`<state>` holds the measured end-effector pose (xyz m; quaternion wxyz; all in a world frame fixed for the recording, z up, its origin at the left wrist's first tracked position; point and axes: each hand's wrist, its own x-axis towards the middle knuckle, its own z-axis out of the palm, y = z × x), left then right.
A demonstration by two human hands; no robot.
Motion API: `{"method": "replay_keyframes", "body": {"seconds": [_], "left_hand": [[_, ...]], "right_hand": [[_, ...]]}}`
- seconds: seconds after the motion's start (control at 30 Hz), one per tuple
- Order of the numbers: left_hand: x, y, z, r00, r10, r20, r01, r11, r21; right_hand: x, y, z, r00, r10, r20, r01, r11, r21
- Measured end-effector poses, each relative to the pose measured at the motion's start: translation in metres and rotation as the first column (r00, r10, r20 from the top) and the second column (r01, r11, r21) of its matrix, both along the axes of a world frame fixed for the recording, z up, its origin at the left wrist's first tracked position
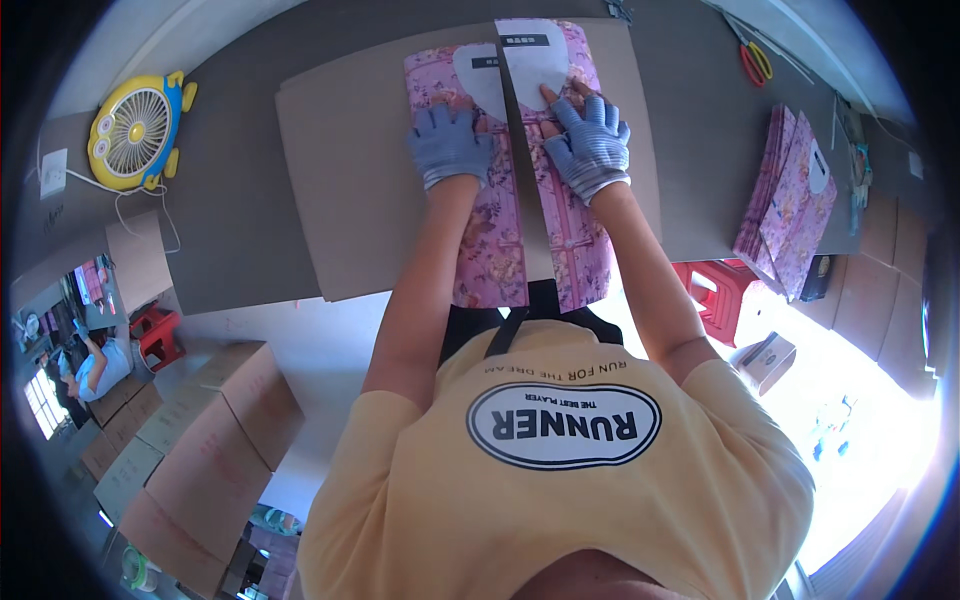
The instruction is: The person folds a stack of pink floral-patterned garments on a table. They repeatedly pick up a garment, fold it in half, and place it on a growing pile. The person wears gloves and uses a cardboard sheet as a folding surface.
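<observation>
Two long pink floral panels lie side by side on a large cardboard sheet (355,190), with a narrow wedge-shaped gap between them. Both my hands wear blue-grey striped gloves that leave the fingertips bare. My left hand (452,147) rests flat on the left panel (490,262), fingers spread. On the right panel (578,265) lies my right hand (590,143), also flat with its fingers apart. Each panel bears half of a white rounded patch (535,65) with a dark label at its far end. Whether the panels are joined underneath, I cannot tell.
A stack of similar floral pieces (785,205) lies at the table's right edge. Scissors (756,64) with red and yellow handles lie far right. A yellow-blue fan (133,132) stands far left. Cardboard boxes (205,450), a red stool (720,295) and another person (112,365) are around the table.
</observation>
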<state>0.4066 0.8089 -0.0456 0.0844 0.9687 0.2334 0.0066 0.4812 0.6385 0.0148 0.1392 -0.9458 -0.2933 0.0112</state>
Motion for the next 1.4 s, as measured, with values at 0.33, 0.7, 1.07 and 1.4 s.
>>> {"method": "replay_keyframes", "body": {"seconds": [0.33,0.7,1.07,1.4], "left_hand": [[0.006,-0.017,-0.043,0.969,0.176,0.175,-0.207,0.962,0.176],[0.003,-0.018,-0.044,0.968,0.111,0.227,-0.155,0.97,0.187],[-0.035,-0.059,-0.044,0.967,-0.152,0.202,0.136,0.986,0.094],[-0.051,-0.067,-0.038,0.956,-0.271,0.109,0.261,0.961,0.095]], "right_hand": [[-0.018,0.029,-0.088,0.99,-0.107,0.097,0.119,0.985,-0.122],[-0.026,0.04,-0.091,0.991,-0.063,0.115,0.078,0.988,-0.133],[0.003,0.022,-0.083,0.99,0.082,0.117,-0.069,0.992,-0.109],[0.175,0.042,-0.071,0.934,0.253,0.251,-0.243,0.967,-0.071]]}}
